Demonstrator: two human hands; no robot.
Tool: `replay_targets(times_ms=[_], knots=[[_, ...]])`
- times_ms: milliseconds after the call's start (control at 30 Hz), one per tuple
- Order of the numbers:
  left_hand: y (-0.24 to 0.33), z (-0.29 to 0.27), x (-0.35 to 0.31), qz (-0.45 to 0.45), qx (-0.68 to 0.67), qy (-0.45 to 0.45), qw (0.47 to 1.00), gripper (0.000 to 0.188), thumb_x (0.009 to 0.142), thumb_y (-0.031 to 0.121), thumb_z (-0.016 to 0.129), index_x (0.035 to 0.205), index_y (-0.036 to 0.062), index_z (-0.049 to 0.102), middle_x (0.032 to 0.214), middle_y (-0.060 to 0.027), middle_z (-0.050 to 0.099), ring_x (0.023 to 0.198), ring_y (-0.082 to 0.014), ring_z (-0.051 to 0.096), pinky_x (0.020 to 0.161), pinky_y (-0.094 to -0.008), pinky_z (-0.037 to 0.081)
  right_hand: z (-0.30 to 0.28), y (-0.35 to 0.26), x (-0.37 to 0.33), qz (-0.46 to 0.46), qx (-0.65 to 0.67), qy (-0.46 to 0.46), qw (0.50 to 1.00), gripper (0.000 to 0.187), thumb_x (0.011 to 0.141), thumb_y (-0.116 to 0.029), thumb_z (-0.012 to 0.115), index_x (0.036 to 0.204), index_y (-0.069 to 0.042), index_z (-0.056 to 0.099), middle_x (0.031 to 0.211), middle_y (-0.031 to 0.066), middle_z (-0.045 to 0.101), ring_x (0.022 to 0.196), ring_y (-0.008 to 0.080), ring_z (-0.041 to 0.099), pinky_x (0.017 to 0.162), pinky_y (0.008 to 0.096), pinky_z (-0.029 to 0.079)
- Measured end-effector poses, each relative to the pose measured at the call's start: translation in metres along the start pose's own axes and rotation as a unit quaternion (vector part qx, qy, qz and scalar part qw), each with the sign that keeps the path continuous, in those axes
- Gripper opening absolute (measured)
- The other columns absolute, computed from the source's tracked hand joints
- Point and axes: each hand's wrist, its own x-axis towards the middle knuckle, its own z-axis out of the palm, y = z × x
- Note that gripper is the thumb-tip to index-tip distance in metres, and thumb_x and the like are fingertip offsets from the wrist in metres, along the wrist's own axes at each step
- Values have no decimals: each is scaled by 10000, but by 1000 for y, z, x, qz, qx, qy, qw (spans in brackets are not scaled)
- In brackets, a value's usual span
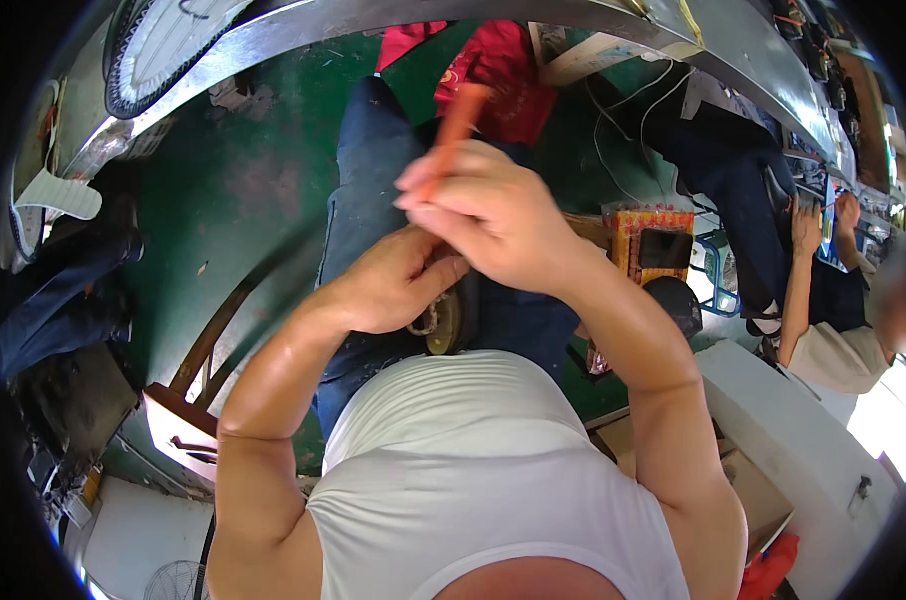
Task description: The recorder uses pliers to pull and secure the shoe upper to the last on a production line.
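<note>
1. head view, the right hand (503, 215): raised over the lap, its fingers and thumb closed around an orange stick-like tool (457, 135). the tool is blurred (its tip is too smeared to tell), and its long axis runs steeply up the picture, leaning a little right at the top; the upper end points away from the person's body.
2. head view, the left hand (388, 285): just below and touching or nearly touching the right, fingers bent, thumb toward the right hand. it lies over an olive-coloured piece with a pale beaded-looking edge (441, 338); whether it grips that piece i cannot tell. the piece lies at the lap, its visible end toward the white top (463, 430).
3. head view, surface and room: dark blue trousers (363, 215) sit under the hands, above a scuffed green floor (213, 190). a metal bench edge (303, 35) curves along the top, with a red bag (503, 80) below it. at right, a phone (665, 249) lies on an orange package (628, 245), and a co-worker (843, 350) sits farther off (head blurred).
</note>
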Motion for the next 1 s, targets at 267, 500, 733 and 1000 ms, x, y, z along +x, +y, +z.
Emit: replay_targets(times_ms=[267,500,733,1000], knots=[[-33,-23,15,218,69,58,972,114,829,12,705,942,22,719,934,-79,689,859,-211,645,751,-335,483,-21,28,-19,481,270,-116,826,307,1029,-201,483,1210,0,627,862,44,661,603,77,549,501,214,404],[-40,-21,22,374,264,208,864,229,737,70,761,959,46,711,947,-76,695,816,-249,653,724,-360,482,-8,43,-27,493,349,-245,758,186,968,-169,571,955,-38,702,770,51,674,601,124,587,504,260,425],[-65,-2,-12,-88,-483,89,867,282,1029,231,539,1098,-8,669,1057,-75,696,765,-132,648,669,-248,511,-41,8,-42,139,-264,-377,877,152,888,-210,615,813,-82,650,753,121,651,746,309,659,630,424,500],[-17,-6,13,146,146,-16,978,238,923,160,556,1116,26,594,1079,-218,638,1010,-429,605,850,-487,503,1,5,-9,-32,-56,-74,995,193,803,-160,724,788,-41,573,1133,145,605,1026,339,588,809,439,465]])
